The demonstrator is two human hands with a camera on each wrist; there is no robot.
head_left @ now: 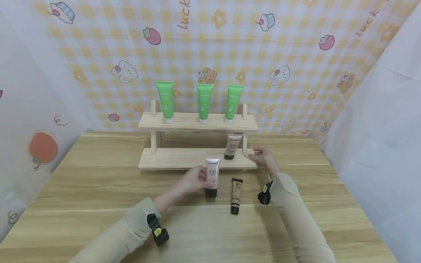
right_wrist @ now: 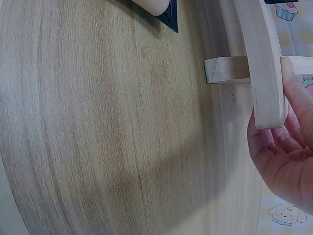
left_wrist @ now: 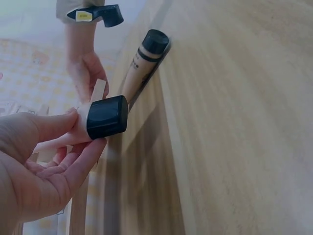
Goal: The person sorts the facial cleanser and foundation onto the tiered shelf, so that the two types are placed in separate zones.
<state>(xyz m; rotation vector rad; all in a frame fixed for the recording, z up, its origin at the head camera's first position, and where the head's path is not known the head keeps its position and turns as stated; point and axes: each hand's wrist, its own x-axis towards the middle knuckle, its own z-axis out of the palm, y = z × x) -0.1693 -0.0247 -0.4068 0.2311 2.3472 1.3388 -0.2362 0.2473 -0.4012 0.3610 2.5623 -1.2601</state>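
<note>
Between thumb and fingers, my left hand (head_left: 194, 179) pinches a pale pink BB cream tube (head_left: 212, 171), its black cap pointing down, in front of the lower shelf. In the left wrist view that black cap (left_wrist: 107, 117) shows close up. My right hand (head_left: 263, 157) grips the right end of the lower board of a two-tier wooden shelf (head_left: 177, 159); the right wrist view shows thumb above and fingers beneath the board (right_wrist: 266, 73). A second pink BB cream tube (head_left: 232, 147) stands on the lower board near its right post. A beige tube with black cap (head_left: 235, 196) lies on the table.
Three green tubes stand on the upper board: left (head_left: 166, 102), middle (head_left: 204, 103) and right (head_left: 233, 103). A patterned cloth (head_left: 184, 54) hangs right behind the shelf. The wood-grain table (head_left: 108, 182) extends around it, with white cloth at both sides.
</note>
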